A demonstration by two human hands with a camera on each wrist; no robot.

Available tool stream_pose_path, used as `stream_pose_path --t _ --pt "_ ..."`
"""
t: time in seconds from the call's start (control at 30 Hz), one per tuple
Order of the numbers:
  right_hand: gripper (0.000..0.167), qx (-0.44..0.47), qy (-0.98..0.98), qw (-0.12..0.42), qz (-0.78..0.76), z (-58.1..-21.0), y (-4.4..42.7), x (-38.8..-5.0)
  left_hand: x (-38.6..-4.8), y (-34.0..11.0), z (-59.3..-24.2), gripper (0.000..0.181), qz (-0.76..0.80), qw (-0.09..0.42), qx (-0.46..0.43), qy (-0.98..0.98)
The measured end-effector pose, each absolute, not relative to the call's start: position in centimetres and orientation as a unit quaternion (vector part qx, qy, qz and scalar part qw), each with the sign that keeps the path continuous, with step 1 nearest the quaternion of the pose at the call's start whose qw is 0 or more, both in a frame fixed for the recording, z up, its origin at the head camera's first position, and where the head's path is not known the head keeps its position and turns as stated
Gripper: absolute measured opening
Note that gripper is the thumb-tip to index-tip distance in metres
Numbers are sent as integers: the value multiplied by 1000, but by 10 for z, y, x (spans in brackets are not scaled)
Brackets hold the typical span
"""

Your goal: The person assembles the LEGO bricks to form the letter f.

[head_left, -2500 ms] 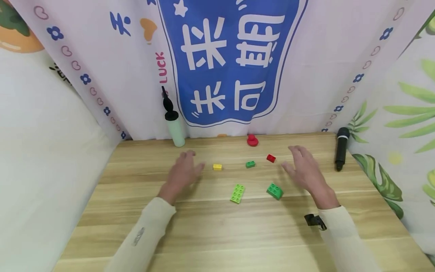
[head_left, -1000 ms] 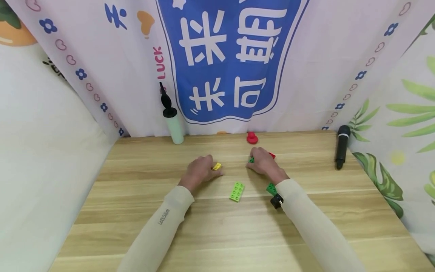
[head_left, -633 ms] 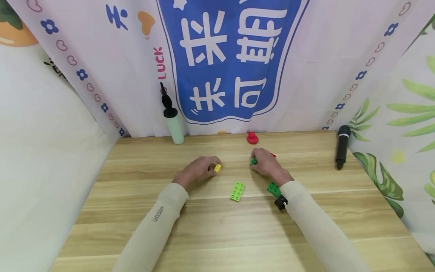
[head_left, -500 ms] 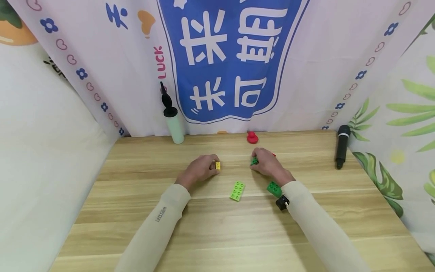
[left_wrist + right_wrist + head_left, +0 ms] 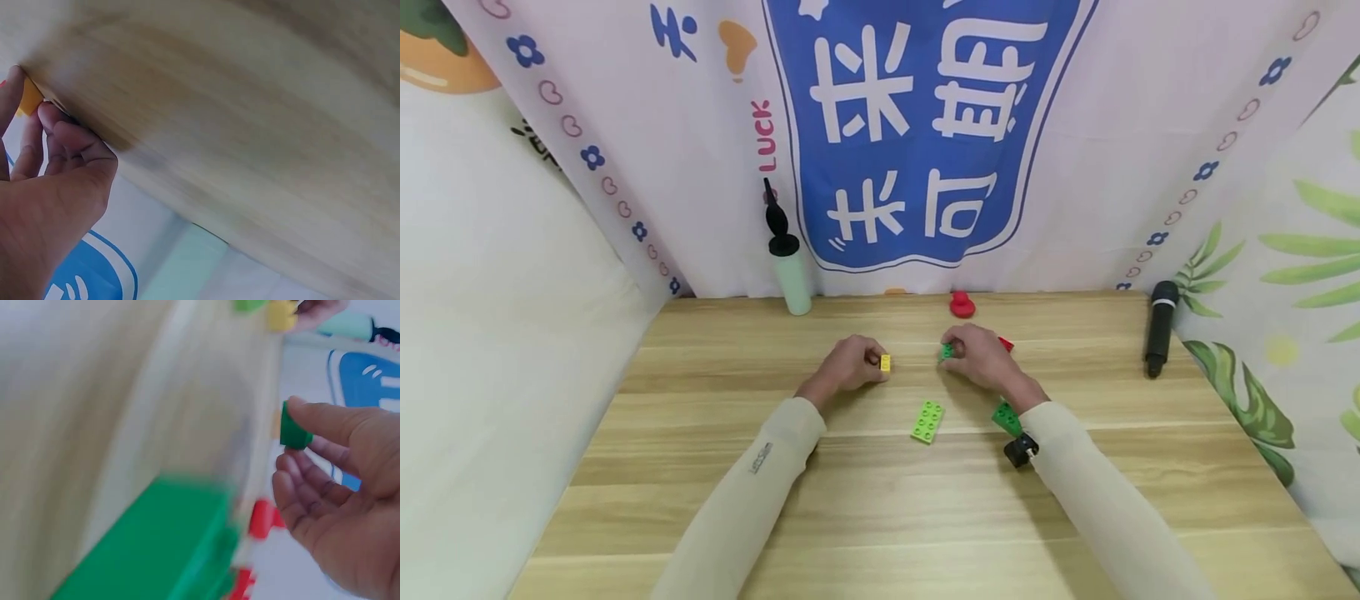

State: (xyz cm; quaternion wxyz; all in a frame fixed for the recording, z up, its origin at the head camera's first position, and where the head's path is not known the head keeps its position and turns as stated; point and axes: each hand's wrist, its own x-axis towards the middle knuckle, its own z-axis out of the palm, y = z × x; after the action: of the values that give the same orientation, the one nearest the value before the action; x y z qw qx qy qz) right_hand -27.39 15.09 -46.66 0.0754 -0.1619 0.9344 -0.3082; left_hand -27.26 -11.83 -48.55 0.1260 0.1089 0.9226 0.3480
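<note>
My left hand (image 5: 852, 365) pinches a small yellow toy brick (image 5: 885, 363) between thumb and fingers, its studs facing up in the head view. In the left wrist view the yellow brick (image 5: 30, 97) shows between the fingertips. Just across from it, my right hand (image 5: 981, 357) pinches a small green brick (image 5: 947, 352); the right wrist view has this green brick (image 5: 294, 428) between thumb and forefinger. The two held bricks are apart. A red brick (image 5: 1006, 344) lies partly hidden behind the right hand.
A lime-green brick (image 5: 927, 422) lies nearer me on the wooden table (image 5: 880, 517). A larger green brick (image 5: 1006, 418) sits under the right wrist. At the back stand a red knobbed piece (image 5: 962, 305) and a pale green pump (image 5: 792, 282); a black microphone (image 5: 1161, 329) lies far right.
Both hands, held open earlier, have come in and taken hold of the yellow and small green bricks. The yellow brick has been turned, and the right hand has since shifted slightly left.
</note>
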Motion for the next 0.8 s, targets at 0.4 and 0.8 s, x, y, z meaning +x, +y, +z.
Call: stream_pose_path --t 0.4,0.8 --pt "29 -202 888 74 -406 -469 86 -281 -276 -117 -488 25 368 114 125 914" --pt "25 -202 878 84 -427 -476 72 -282 -273 -121 -487 19 369 96 134 915"
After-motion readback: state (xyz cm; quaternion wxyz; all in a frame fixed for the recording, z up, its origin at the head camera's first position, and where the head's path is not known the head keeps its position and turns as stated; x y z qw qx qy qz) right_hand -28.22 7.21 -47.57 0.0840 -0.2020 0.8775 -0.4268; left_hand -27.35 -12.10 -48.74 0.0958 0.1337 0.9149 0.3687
